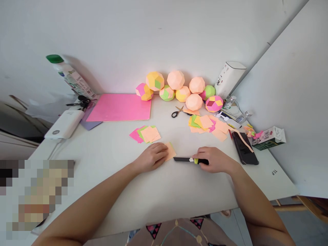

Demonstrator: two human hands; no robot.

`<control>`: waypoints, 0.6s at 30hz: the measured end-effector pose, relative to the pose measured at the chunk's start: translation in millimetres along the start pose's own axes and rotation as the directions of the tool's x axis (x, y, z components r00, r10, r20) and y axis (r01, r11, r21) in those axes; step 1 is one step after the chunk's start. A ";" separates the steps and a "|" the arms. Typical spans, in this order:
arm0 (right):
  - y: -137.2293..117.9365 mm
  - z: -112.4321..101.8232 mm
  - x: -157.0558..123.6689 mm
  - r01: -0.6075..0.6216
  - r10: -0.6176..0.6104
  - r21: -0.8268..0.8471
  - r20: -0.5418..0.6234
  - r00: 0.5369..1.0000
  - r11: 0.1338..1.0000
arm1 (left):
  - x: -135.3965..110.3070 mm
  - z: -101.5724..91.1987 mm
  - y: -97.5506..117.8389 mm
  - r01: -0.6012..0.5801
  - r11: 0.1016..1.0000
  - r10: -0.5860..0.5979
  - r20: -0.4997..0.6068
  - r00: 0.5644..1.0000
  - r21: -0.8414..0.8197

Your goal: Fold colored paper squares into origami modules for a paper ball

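Observation:
In the head view my left hand [153, 155] lies on the table with its fingers curled together over a peach-orange paper piece [170, 152], pressing it down. Part of that paper is hidden beneath the fingers. My right hand [211, 160] grips a knife [183, 159] by its black and yellow-green handle. The dark blade lies low over the table, pointing left, its tip close to the paper's lower right corner. Beyond my left hand lies a small stack of paper squares [148, 134] in pink, green and peach. Further right is a larger loose pile of coloured paper [205, 123].
Several faceted paper balls [175, 80] line the wall. Scissors [177, 112] lie before them. On the left are a pink sheet [120, 107], a white device [64, 124] and a green-capped bottle [74, 77]. A phone [244, 148] and a carton [269, 138] lie right.

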State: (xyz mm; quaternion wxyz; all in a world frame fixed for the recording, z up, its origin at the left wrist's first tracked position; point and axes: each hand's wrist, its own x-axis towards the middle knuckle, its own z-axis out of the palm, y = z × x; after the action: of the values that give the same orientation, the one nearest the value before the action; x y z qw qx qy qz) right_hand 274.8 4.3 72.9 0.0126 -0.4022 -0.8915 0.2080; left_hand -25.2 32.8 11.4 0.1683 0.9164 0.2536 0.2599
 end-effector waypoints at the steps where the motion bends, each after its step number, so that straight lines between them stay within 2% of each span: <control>1: -0.1 -0.2 0.1 -0.001 0.001 -0.001 -0.003 1.000 1.000 | -0.3 0.2 -0.6 0.001 1.000 -0.001 0.004 1.000 -0.001; 18: -1.0 2.4 0.5 0.030 -0.030 0.010 -0.009 1.000 1.000 | -1.3 0.6 -2.9 0.014 1.000 -0.014 0.017 1.000 -0.012</control>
State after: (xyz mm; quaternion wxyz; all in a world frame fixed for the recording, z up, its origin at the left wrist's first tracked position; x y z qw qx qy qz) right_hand 273.3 3.2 71.0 0.0216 -0.3897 -0.8963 0.2104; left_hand -26.9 34.4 9.1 0.1776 0.9157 0.2571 0.2525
